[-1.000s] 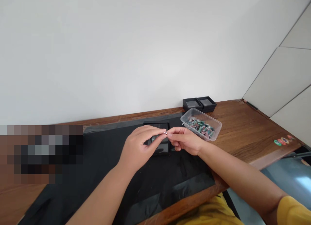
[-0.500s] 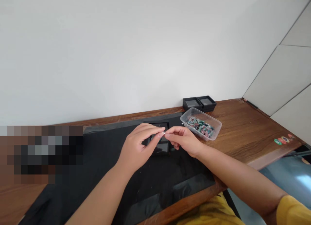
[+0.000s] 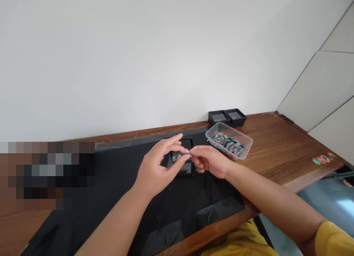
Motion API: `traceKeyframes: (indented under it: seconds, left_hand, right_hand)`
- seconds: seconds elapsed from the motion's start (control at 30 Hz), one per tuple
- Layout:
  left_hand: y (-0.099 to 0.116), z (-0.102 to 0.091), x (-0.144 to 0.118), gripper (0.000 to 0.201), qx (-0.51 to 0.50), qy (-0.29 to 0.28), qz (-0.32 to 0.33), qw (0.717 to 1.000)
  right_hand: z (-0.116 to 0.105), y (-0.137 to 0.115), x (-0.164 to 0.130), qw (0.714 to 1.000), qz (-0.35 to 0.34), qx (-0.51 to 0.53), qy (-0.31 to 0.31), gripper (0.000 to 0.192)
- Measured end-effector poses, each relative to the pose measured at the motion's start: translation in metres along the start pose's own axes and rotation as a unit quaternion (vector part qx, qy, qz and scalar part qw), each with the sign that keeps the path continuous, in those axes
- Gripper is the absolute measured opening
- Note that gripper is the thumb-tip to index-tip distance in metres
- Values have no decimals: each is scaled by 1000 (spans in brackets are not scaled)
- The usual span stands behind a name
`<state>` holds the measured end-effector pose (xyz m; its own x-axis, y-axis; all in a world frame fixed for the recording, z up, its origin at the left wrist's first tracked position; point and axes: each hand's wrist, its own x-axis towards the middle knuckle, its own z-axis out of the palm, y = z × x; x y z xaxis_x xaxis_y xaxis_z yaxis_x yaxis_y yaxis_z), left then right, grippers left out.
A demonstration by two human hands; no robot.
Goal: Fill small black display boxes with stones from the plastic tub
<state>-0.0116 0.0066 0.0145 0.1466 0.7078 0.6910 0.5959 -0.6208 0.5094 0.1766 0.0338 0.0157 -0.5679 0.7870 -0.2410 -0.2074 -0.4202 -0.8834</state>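
My left hand (image 3: 159, 162) and my right hand (image 3: 210, 160) meet at the fingertips above a small black tray (image 3: 191, 143). A tiny shiny piece (image 3: 187, 151) sits at the meeting point, too small to name. My left thumb and a finger close around it, while another left finger is raised. My right thumb and forefinger are pinched at its right side, the other fingers curled. A few small clear, rounded pieces (image 3: 174, 158) lie in the tray, partly behind my left hand.
A clear plastic tub (image 3: 247, 153) of small green and pink wrapped pieces stands to the right. Behind it, against the wall, are stacked black trays (image 3: 218, 118). A black mat (image 3: 110, 189) covers part of the wooden table (image 3: 272, 149). A blurred-out patch lies at far left.
My left forefinger has lifted and its fingers have spread a little. My right hand has shifted slightly right. Clear pieces in the tray now show between my left fingers.
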Motion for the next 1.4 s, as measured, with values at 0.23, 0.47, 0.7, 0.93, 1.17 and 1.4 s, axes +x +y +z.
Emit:
traceKeyframes:
  seconds: [0.23, 0.47, 0.7, 0.93, 1.17, 1.4]
  left_hand:
    - [2, -1, 0, 29, 1, 4, -10, 1000]
    - [3, 1, 1, 20, -23, -2, 2, 1000]
    - [4, -1, 3, 15, -30, 11, -6, 999]
    - [6, 2, 2, 12, -22, 37, -2, 999]
    - [4, 3, 1, 13, -47, 15, -48, 998]
    - [3, 6, 1, 12, -69, 27, -93, 993]
  right_hand:
    - [-1, -1, -2, 998, 17, -5, -68, 34]
    - [-1, -1, -2, 997, 31, 2, -71, 29]
    - [0, -2, -3, 997, 42, -4, -71, 28]
    - [0, -3, -3, 997, 43, -7, -66, 27]
    - [-2, 2, 1, 998, 22, -48, -24, 24]
    - [-3, 13, 5, 956, -221, -175, 84, 27]
